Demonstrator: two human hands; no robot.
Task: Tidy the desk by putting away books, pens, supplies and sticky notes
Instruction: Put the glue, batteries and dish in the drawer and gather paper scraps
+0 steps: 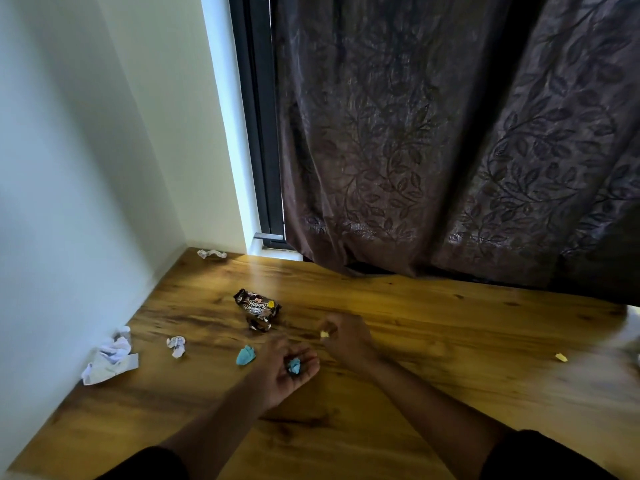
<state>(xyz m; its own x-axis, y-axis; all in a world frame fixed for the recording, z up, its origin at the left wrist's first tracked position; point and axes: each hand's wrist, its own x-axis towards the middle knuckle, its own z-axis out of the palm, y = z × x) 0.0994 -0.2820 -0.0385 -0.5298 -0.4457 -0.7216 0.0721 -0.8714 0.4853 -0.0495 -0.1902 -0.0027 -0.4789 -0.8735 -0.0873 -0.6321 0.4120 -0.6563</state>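
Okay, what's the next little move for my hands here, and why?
Probably drop the yellow scrap pinched in your right hand into your left hand, which already cups a blue paper ball; that frees your right hand for the other blue ball nearby.

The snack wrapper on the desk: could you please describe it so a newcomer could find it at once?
On the wooden desk, look toward the middle, just beyond the two hands. The snack wrapper lies there, dark brown and glossy with printed lettering, unlike the plain crumpled white, blue and yellow paper around it.

Crumpled paper scraps [177, 345] on wooden desk [433, 327]
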